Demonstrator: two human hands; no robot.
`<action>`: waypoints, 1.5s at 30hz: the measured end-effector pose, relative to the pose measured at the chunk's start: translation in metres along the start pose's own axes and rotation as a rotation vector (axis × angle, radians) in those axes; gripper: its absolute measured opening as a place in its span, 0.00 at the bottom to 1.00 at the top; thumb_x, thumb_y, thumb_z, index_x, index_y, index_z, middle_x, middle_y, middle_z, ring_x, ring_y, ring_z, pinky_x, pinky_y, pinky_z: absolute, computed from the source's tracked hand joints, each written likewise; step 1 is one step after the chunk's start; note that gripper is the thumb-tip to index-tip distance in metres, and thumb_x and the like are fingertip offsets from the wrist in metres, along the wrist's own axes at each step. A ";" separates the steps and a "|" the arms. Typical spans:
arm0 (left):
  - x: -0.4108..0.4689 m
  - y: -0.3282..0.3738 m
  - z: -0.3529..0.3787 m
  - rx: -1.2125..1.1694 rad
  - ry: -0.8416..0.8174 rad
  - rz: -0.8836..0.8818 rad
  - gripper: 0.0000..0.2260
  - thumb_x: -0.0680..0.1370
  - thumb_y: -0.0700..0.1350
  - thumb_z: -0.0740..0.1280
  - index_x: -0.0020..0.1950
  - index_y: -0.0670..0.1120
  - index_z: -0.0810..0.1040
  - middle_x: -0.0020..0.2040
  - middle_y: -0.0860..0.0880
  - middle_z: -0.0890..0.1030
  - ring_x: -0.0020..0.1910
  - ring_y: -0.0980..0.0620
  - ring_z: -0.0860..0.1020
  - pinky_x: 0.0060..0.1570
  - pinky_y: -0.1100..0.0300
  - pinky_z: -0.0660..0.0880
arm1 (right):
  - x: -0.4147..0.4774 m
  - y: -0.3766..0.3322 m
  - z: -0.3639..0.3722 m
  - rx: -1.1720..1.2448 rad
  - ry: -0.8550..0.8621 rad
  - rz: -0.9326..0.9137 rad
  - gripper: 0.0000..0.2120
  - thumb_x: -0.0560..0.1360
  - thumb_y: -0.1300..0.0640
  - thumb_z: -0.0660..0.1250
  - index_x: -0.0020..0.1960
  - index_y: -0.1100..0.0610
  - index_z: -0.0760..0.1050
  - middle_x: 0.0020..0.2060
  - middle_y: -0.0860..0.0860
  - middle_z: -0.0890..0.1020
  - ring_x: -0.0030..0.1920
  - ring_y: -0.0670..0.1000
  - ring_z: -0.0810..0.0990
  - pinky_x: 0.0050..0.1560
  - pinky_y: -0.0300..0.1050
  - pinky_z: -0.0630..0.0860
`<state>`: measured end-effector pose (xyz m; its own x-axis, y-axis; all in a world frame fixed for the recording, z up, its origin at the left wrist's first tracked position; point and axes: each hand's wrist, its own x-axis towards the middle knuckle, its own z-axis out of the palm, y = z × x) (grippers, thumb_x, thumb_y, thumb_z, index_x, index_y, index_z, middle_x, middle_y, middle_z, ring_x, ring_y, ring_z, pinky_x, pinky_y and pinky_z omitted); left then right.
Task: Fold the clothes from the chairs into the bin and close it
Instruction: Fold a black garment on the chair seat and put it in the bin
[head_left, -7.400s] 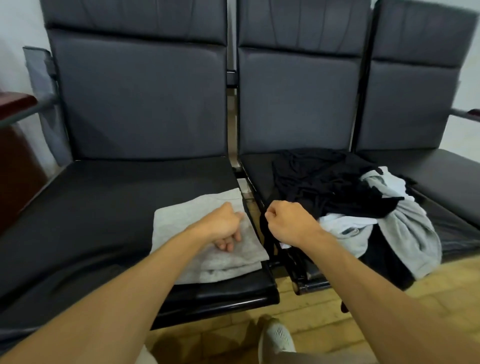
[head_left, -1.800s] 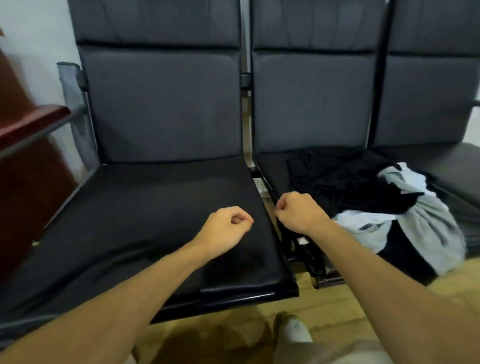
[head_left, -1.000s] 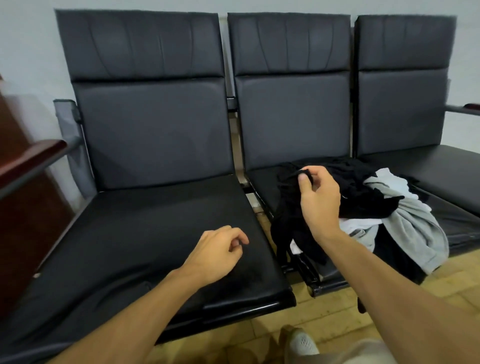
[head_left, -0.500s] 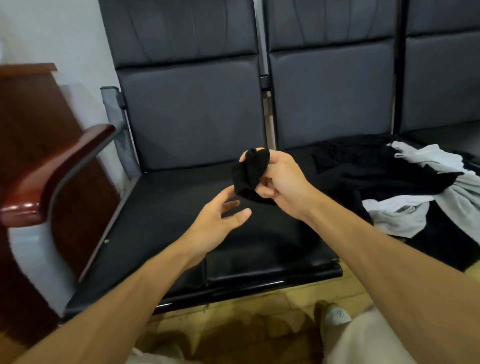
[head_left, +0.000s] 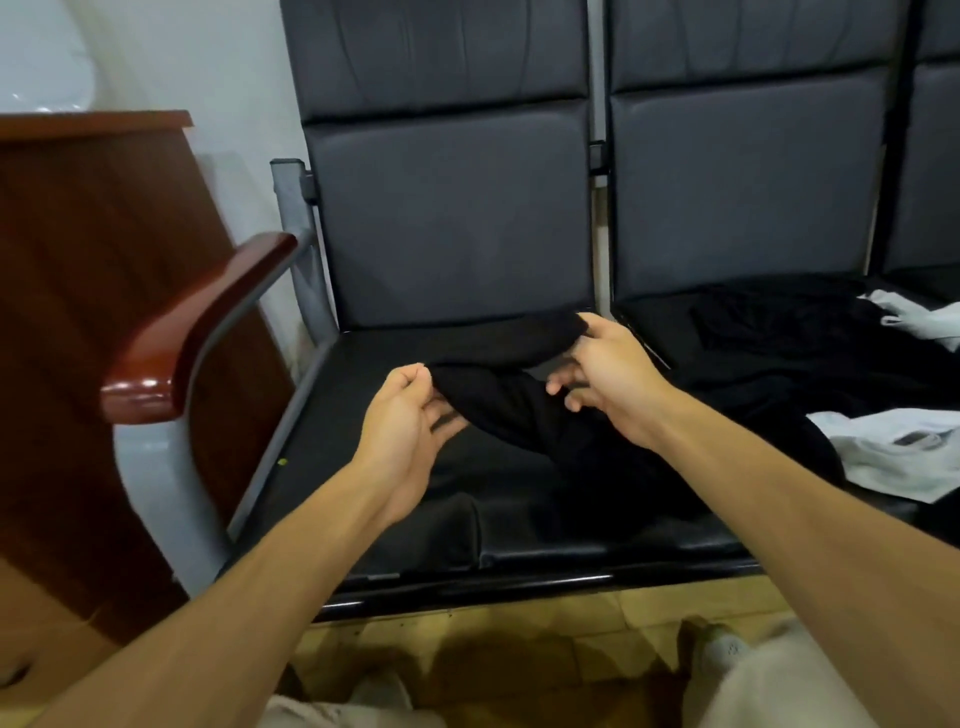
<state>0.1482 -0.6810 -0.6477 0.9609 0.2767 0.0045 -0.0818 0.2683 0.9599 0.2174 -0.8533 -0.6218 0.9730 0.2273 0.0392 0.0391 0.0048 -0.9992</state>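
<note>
A head-worn camera looked down at two bare forearms reaching over the seat of the leftmost chair (head_left: 363, 467) in a row of dark padded chairs. Between the hands hung a black garment (head_left: 498, 400), held just above the seat. The left hand (head_left: 410, 415) pinched one end of the cloth between thumb and forefinger, its other fingers loosely spread beneath. The right hand (head_left: 613, 379) held the other end, thumb on top of the edge and fingers fanned out underneath. The hands were apart, with the cloth stretched between them. Its long axis ran left to right, rising slightly toward the right hand and the chair back. The rest of the fabric sagged down and to the right, onto the front of the seat.

On the next chair to the right lay a loose pile of clothes (head_left: 779, 332), mostly black, with a white garment (head_left: 893, 452) at its near edge. A glossy wooden armrest (head_left: 208, 322) curved at the left, beside a reddish-brown wooden cabinet (head_left: 78, 260). Below the seat was a yellowish tiled floor (head_left: 493, 649).
</note>
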 end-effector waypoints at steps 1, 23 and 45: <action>0.002 0.000 -0.007 -0.010 0.070 -0.009 0.10 0.84 0.41 0.53 0.57 0.42 0.73 0.54 0.44 0.82 0.53 0.47 0.81 0.49 0.55 0.78 | 0.000 0.004 -0.001 -0.076 0.000 0.003 0.08 0.81 0.58 0.60 0.57 0.57 0.76 0.44 0.51 0.81 0.30 0.49 0.78 0.23 0.40 0.69; -0.018 -0.039 0.009 1.561 -0.707 0.056 0.28 0.76 0.57 0.67 0.73 0.51 0.64 0.63 0.51 0.64 0.64 0.53 0.62 0.66 0.55 0.65 | -0.004 0.050 -0.028 -1.294 -0.790 -0.076 0.13 0.73 0.58 0.72 0.54 0.49 0.72 0.53 0.46 0.71 0.55 0.49 0.72 0.57 0.45 0.72; -0.004 0.003 0.024 0.226 -0.010 -0.117 0.12 0.79 0.49 0.65 0.53 0.43 0.83 0.48 0.45 0.85 0.48 0.47 0.84 0.49 0.55 0.79 | -0.011 0.019 -0.075 -0.147 -0.455 0.130 0.09 0.80 0.56 0.61 0.46 0.60 0.75 0.39 0.54 0.78 0.42 0.52 0.77 0.46 0.45 0.73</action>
<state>0.1507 -0.7035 -0.6385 0.9631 0.2465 -0.1084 0.0902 0.0840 0.9924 0.2243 -0.9284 -0.6412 0.7753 0.6193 -0.1241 -0.0124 -0.1815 -0.9833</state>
